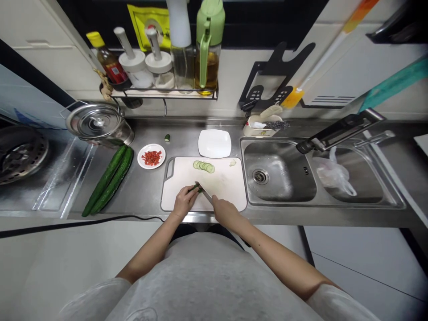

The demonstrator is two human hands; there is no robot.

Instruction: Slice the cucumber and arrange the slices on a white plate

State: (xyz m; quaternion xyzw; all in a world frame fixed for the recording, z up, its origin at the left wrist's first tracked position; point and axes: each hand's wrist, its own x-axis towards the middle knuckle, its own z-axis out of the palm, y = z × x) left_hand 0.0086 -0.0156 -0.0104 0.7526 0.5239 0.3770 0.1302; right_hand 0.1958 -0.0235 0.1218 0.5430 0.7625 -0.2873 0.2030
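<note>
My left hand [185, 200] is closed on a piece of cucumber [196, 187] at the near middle of the white cutting board [174, 191]. In my right hand [225, 212] is a kitchen knife [206, 193], its blade slanting away to the left, with the tip end against the cucumber piece. A row of overlapping cucumber slices [203, 166] lies on the board beyond the knife. At the board's far right corner rests a small pale piece [232, 163], perhaps garlic. The underside of the held cucumber is hidden by my fingers.
Left of the board stand a plate of chopped red pieces [151, 156] and two whole cucumbers [112, 180]. Behind it are a white dish [214, 143] and a cucumber end [167, 137]. The sink [281, 169] borders the right; a lidded steel pot [100, 122] stands back left.
</note>
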